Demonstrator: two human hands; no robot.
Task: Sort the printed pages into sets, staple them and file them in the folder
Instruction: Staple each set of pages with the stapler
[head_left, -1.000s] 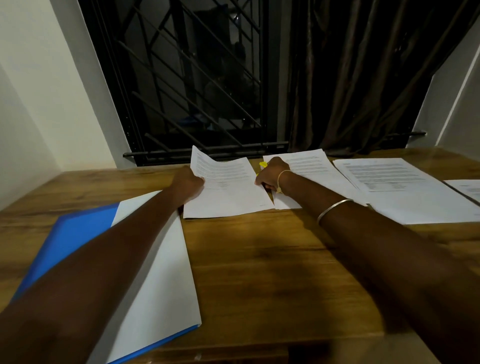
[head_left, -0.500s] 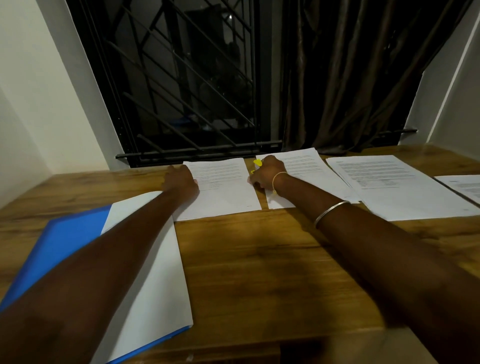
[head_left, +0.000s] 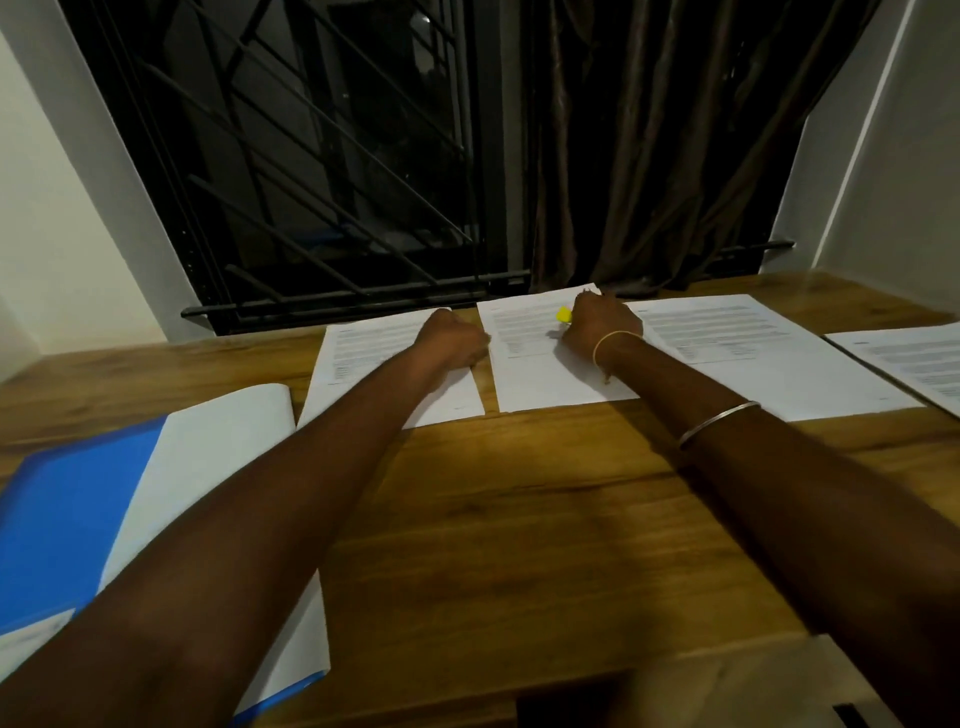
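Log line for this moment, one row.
left hand: rests on leftmost page | right hand: grips yellow object over second page | folder: at left

Two bare forearms (head_left: 291, 493), thin yellowish thread (head_left: 615, 336) tied at the wrist behind the right hand (head_left: 602, 322), slim silver bangle (head_left: 719, 423) higher up that forearm

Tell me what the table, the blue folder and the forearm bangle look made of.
The table looks wood or wood-look laminate: brown grain, slight sheen. The blue folder is probably plastic: smooth, uniform colour. The bangle is likely metal: thin, silvery glint.
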